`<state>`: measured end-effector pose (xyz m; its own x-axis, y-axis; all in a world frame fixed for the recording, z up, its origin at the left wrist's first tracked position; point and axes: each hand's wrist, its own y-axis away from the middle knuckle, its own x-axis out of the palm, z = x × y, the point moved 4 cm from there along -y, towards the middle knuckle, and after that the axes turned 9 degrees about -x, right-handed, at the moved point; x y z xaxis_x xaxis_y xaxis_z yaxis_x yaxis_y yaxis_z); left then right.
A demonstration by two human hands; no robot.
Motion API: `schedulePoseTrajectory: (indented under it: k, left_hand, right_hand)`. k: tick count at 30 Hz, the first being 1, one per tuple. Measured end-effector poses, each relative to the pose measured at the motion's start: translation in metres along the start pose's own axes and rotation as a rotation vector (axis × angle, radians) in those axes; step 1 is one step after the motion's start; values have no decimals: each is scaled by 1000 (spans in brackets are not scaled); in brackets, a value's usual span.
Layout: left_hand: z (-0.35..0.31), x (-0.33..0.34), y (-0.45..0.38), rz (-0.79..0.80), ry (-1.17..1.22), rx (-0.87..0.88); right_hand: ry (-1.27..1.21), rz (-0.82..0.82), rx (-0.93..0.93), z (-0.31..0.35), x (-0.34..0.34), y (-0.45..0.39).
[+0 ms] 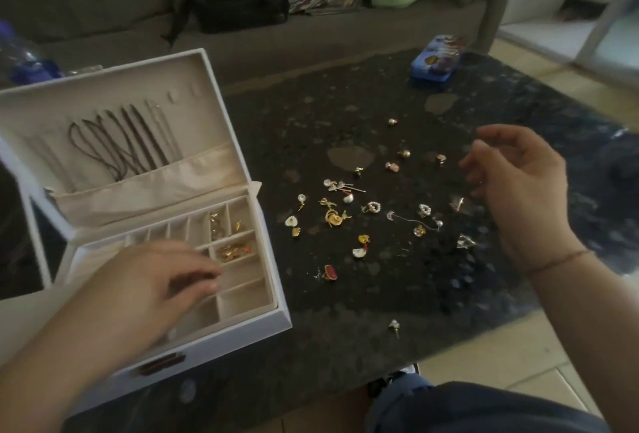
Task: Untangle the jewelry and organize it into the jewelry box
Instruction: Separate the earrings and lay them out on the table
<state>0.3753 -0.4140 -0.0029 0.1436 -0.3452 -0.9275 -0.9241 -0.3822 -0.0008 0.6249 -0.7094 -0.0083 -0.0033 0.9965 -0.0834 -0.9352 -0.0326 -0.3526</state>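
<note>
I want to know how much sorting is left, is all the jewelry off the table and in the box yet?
No, many small earrings lie scattered on the dark table, beside the open jewelry box.

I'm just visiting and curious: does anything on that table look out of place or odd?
One small earring lies alone near the table's front edge, apart from the main scatter of jewelry. Otherwise nothing looks spilled or broken; the jewelry box sits open and level.

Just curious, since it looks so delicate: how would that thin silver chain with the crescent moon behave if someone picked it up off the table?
The chain would probably hang limp, since it lies in loose bends on the table. It looks very light and fine, so it may slip through fingers. Its end lies near a small charm, so it might snag and drag that along.
</note>
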Motion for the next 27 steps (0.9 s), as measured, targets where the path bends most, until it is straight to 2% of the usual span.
schedulePoseTrajectory:
  k: [3,7,9,13,15,22,27]
  left_hand:
    - [6,3,6,-51,100,-15]
    - [12,6,11,-135,159,5]
    - [15,10,10,-148,97,25]
    - [25,12,9,-154,73,-26]
    - [27,13,11,-130,57,-15]
    - [15,6,10,-215,78,-38]
    - [-19,0,6,-301,128,34]
  right_hand:
    - [29,-24,53,-11,-4,-6]
    - [144,62,94,-24,-2,-7]
    - [282,183,50,-27,0,-8]
    - [774,628,-56,-21,4,-6]
    - [872,723,-45,-20,2,-6]
    - [1008,758,-26,-29,11,1]
    - [1151,734,-39,-27,17,1]
